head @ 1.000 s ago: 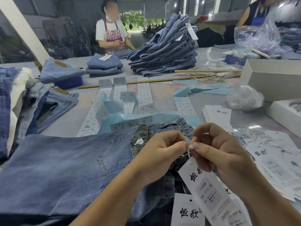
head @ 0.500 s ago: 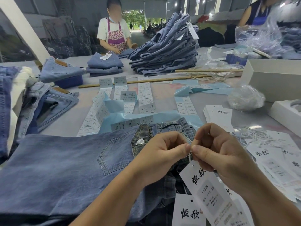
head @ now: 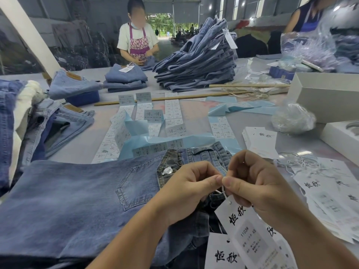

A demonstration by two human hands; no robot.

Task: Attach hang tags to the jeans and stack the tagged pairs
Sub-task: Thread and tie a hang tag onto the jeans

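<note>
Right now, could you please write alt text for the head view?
Two hands, left hand and right hand, pinch a white string threaded through a hang tag over folded jeans. Behind lie label strips and a tall jeans stack.

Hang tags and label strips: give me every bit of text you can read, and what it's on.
"恒欣": brand on the hang tag whose string both hands pinch; also on the loose tags at right and the tag stack.
"1103# XS": sticker on the held tag; smaller lines below are blurred.
"1103#": on the label strips beyond the jeans; their remaining print is too small to read.
</note>
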